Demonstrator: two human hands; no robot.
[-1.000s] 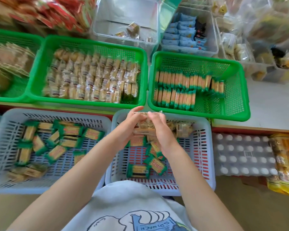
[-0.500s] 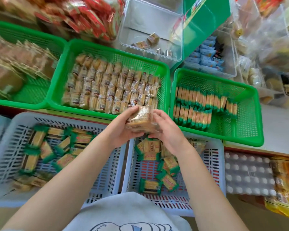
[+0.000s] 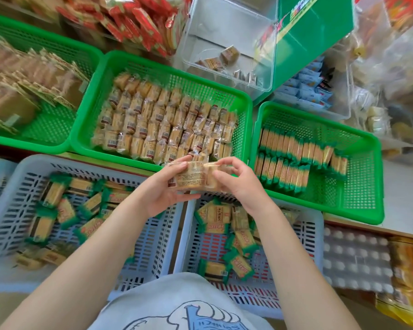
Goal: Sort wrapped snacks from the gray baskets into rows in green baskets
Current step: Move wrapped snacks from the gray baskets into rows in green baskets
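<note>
Hands: left hand (image 3: 163, 190) and right hand (image 3: 236, 184) both curl around clear-wrapped snacks (image 3: 193, 175), above the middle green basket's (image 3: 100, 96) near rim.
Baskets: three green, two gray baskets (image 3: 14, 186).

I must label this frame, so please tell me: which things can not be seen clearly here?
Head view only:
- Clear-wrapped snacks: count unclear; left hand and right hand cover them.
- Far-left green basket: contents blurred, cut by edge.
- Wrapper print: too small.
</note>
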